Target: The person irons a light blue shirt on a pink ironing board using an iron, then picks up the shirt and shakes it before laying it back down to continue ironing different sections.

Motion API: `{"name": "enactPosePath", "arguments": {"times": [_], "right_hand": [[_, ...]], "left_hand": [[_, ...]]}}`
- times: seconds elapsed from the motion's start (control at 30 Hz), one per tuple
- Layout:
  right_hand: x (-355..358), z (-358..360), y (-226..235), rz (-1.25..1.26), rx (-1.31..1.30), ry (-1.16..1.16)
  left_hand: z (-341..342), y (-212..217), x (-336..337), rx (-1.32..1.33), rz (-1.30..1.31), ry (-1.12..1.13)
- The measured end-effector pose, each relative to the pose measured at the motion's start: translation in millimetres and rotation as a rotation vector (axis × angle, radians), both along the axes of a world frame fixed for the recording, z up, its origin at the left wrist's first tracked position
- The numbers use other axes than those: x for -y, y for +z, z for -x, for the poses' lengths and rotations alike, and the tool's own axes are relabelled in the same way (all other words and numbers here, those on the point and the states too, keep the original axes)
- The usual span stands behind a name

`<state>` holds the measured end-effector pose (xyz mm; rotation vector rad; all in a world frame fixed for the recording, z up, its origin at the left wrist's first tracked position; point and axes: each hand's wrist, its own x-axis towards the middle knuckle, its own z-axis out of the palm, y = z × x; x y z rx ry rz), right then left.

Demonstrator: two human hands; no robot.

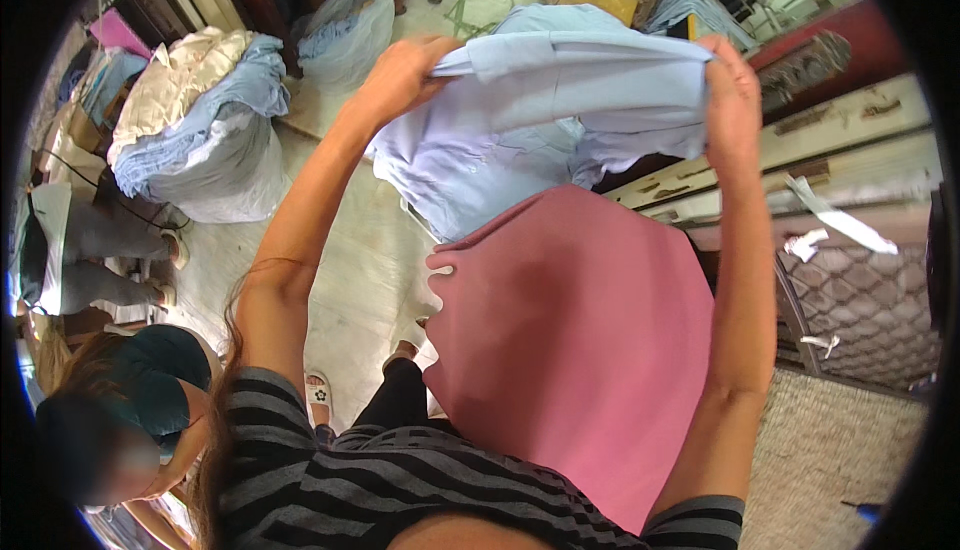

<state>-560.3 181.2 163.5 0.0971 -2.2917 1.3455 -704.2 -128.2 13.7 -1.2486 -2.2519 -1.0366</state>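
**Holding up a pale blue shirt over a pink board**

We are holding a light blue shirt (560,100) up in front of us with both arms raised. Our left hand (400,75) is closing its fingers over the shirt's upper left edge, gripping a bunched fold of cloth. Our right hand (732,90) is clamping the upper right edge, fingers wrapped over the fabric and thumb side facing us. Between the two hands the shirt is hanging spread out, its lower part draping down and touching the top of a pink padded board (570,340) that is standing just in front of our body.

We are wearing a grey and black striped top (400,490). To our left, on the pale floor (350,270), a big sack heaped with cream and blue clothes (200,120) is sitting well apart from the board, and a clear bag of clothes (345,30) is lying farther back. A person in a dark green top (150,380) is bending low at our lower left. To our right a worn cream counter edge (800,150) is running beside the board, with a woven mat (840,450) lying below it.
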Motion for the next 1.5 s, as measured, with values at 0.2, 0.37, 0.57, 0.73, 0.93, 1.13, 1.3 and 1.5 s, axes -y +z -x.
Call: {"name": "enactPosePath", "arguments": {"times": [0.2,0.37,0.57,0.73,0.93,1.13,1.3,1.5], "right_hand": [[-7.0,-181.4,144.8,-0.159,-0.225,-0.172],[-90.8,-345.5,205.8,-0.557,-0.416,-0.57],[-159.3,-422.1,151.1,-0.351,-0.138,-0.549],[-167.8,-432.6,10.9,-0.823,0.014,-0.717],[-86.0,-543.3,-130.4,-0.49,0.28,-0.546],[-23.6,-589.2,-164.9,-0.358,0.271,-0.527],[-1.3,-595.1,-159.0,-0.449,0.499,-0.547],[59.4,-514.9,-150.6,-0.553,0.225,-0.336]], "left_hand": [[-57.4,32.5,45.1,0.37,-0.3,-0.136],[-134.8,141.1,28.4,0.373,-0.396,-0.241],[-224.5,201.8,-42.4,0.251,-0.251,-0.127],[-200.4,81.0,-107.6,-0.141,0.011,0.12],[-357.6,-14.8,-92.8,0.14,0.099,-0.4],[-420.7,-33.9,-0.3,0.226,0.173,-0.525],[-423.4,-55.6,-11.8,0.097,0.178,-0.502],[-425.1,-19.5,-42.5,0.31,0.224,-0.318]]}}
